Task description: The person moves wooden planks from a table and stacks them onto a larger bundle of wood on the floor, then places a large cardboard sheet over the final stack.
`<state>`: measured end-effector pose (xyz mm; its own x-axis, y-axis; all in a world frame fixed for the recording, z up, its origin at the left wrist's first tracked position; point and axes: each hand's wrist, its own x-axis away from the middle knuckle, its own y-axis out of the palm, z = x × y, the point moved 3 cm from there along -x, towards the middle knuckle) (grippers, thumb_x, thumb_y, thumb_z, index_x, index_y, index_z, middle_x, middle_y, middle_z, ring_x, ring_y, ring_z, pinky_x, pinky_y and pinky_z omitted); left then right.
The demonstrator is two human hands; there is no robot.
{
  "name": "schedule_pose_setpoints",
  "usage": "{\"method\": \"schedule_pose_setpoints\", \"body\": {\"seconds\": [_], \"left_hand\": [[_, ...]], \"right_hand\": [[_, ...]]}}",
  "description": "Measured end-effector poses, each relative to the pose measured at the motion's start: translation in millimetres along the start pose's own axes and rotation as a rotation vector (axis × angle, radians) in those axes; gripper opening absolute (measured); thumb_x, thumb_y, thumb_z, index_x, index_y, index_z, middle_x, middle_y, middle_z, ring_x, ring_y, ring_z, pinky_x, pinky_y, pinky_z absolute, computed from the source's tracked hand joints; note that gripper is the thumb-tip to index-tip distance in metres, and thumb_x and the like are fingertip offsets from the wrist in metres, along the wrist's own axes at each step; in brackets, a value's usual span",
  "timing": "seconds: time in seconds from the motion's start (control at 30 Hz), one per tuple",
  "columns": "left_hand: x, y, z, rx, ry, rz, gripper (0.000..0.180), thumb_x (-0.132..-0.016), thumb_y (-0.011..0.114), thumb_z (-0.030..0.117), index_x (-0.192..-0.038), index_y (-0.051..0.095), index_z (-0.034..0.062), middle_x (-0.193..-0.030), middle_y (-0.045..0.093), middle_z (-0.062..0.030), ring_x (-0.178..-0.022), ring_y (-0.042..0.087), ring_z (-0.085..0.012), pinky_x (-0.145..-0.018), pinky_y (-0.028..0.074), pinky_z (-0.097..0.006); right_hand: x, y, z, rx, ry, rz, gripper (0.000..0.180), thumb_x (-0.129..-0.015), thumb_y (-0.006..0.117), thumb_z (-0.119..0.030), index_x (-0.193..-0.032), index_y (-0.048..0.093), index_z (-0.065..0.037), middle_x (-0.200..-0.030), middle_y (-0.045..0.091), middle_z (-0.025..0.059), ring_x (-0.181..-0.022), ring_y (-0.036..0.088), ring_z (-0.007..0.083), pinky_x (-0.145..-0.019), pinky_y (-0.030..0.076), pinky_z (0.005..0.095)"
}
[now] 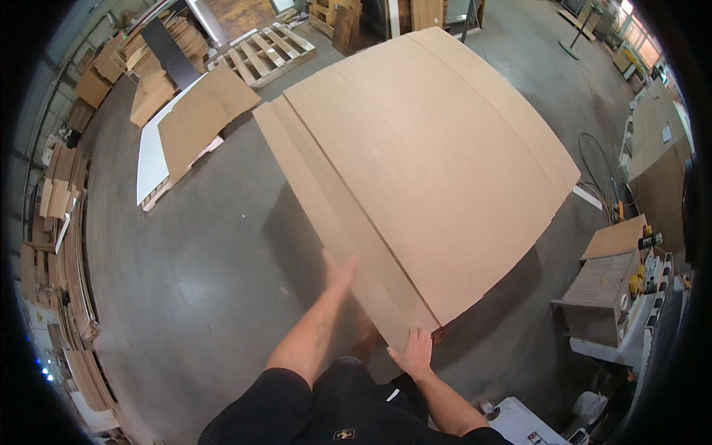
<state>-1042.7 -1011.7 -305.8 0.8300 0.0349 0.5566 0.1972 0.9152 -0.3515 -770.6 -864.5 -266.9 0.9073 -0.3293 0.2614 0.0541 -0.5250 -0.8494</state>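
A large tan cardboard sheet [415, 170] with straight crease lines spreads out before me, raised above the floor. Along its near left side runs a long narrow cardboard flap [337, 200], divided from the main sheet by a dark step. My left hand [341, 272] is slightly blurred at the flap's outer edge, thumb and fingers around that edge. At the flap's near end, my right hand [417, 352] grips the corner, fingers over the top and thumb at the rim. Whatever supports the sheet is hidden beneath it.
Slatted wooden pallet [263, 53] and white and brown boards [196, 122] lie at the far left. Stacked cardboard [70, 237] lines the left wall. A workbench with tools [638, 297] and a box-like stand [597, 300] are at the right. A cable [597, 167] coils beyond the sheet's right corner.
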Motion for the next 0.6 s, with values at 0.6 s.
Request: {"method": "schedule_pose_setpoints", "body": {"seconds": [0.6], "left_hand": [[-24.1,-2.2,-19.8,0.103,0.003,0.02,0.101,-0.086,0.07,0.03,-0.153,-0.002,0.005,-0.158,0.009,-0.0234,-0.146,0.016,-0.032,-0.116,0.02,-0.041]], "right_hand": [[16.5,89.6,56.1,-1.406,0.919,-0.102,0.029,-0.088,0.067,-0.014,-0.111,0.059,0.002,-0.099,0.063,0.0063,-0.088,0.059,0.0164,-0.079,0.049,0.0331]]}}
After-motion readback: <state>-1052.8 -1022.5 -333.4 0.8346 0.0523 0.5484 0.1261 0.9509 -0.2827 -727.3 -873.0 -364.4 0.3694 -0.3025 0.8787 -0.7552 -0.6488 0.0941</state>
